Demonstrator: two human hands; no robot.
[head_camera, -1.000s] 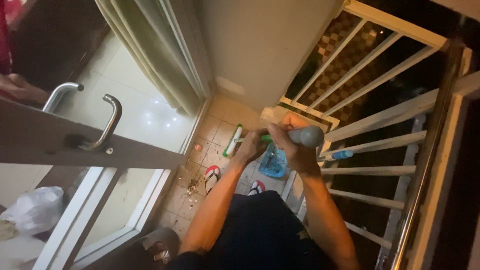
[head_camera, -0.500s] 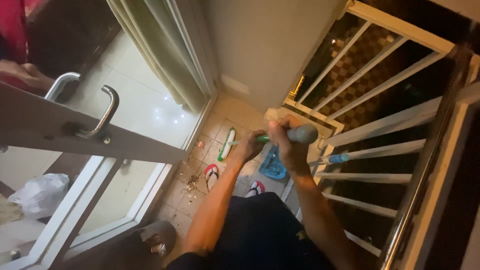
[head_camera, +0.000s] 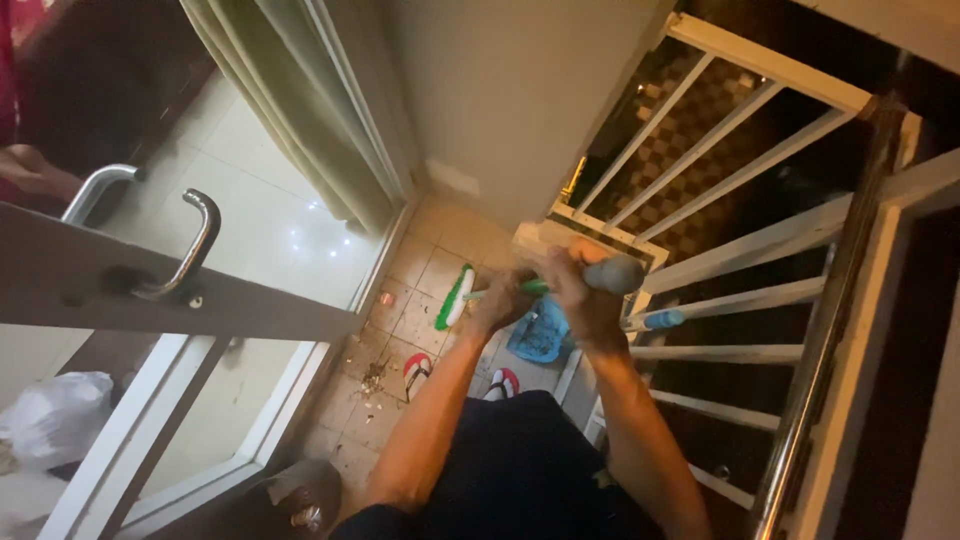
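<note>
We kept both hands closed on the broom handle (head_camera: 560, 281): right hand (head_camera: 585, 300) near the grey end cap, left hand (head_camera: 497, 300) lower, for leverage. Below the grip, the green broom head (head_camera: 452, 297) rested on the tiled floor (head_camera: 425, 262), beside the blue dustpan (head_camera: 538, 333).

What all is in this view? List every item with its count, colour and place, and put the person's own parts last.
broom: one, green and white head with a green handle, head on the tiled floor, handle held in both hands
dustpan: one, blue, on the floor below the hands
debris: one loose patch, brownish, on the tiles near the door frame
railing: one, white bars, on the right
door handles: two, silver, on the door at left
curtain: one, pale, behind the glass
bag: one, white, lower left
sandals: two, red and white, on the feet
left hand: one, on the handle
right hand: one, at the grey handle end
</note>
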